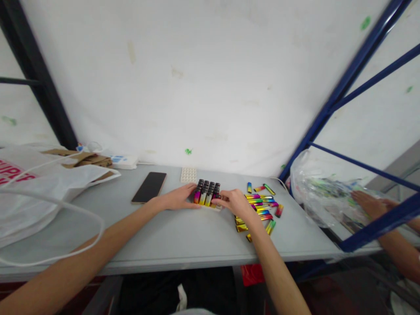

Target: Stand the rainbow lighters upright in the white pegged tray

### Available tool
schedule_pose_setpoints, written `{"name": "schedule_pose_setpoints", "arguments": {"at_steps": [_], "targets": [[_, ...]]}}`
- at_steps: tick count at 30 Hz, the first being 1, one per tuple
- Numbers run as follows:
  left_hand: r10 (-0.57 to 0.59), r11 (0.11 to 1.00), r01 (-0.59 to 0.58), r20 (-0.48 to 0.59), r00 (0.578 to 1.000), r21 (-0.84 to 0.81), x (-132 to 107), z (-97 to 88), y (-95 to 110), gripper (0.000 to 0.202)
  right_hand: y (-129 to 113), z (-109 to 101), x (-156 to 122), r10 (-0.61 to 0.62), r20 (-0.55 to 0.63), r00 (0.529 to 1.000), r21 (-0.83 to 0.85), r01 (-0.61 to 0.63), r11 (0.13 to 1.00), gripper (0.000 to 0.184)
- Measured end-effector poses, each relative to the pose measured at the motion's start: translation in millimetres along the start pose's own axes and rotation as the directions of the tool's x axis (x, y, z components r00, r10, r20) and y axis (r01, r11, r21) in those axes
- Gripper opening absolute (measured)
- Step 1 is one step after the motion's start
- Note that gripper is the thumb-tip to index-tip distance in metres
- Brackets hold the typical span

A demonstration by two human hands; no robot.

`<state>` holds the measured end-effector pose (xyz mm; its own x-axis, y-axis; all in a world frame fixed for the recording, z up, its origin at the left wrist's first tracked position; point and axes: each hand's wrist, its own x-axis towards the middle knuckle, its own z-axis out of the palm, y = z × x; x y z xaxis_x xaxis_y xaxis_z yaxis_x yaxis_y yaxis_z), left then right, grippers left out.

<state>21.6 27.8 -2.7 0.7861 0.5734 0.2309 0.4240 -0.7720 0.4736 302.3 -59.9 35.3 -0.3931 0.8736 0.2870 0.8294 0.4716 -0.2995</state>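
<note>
Head view | left hand (184, 197): spread against glossy, black-topped upright lighters (206, 192) | right hand (233, 202): touching them, grip unclear

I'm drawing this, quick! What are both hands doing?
Left hand: open, at the left of the black-topped tubes.
Right hand: at their right; whether gripping one cannot be told.

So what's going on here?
A person's left hand is at the left side of a tight block of upright, shiny multicoloured tubes with black tops, the right hand at its right side. More loose, shiny multicoloured tubes lie on the flat grey table to the right. A flat black smartphone lies to the left.
</note>
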Motion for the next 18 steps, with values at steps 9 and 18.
{"name": "schedule_pose_setpoints", "arguments": {"at_steps": [9,18], "targets": [[-0.008,1.0,0.008,-0.026,1.0,0.006,-0.4,-2.0,1.0,0.082,32.6,-18.4,-2.8,0.162,-0.107,0.981,0.079,-0.154,0.985,0.059],[-0.039,0.999,0.039,-0.02,0.999,0.007,-0.9,-1.9,0.3,0.083,115.2,-49.6,25.5,0.65,-0.178,0.739,-0.237,-0.673,0.701,0.032]]}}
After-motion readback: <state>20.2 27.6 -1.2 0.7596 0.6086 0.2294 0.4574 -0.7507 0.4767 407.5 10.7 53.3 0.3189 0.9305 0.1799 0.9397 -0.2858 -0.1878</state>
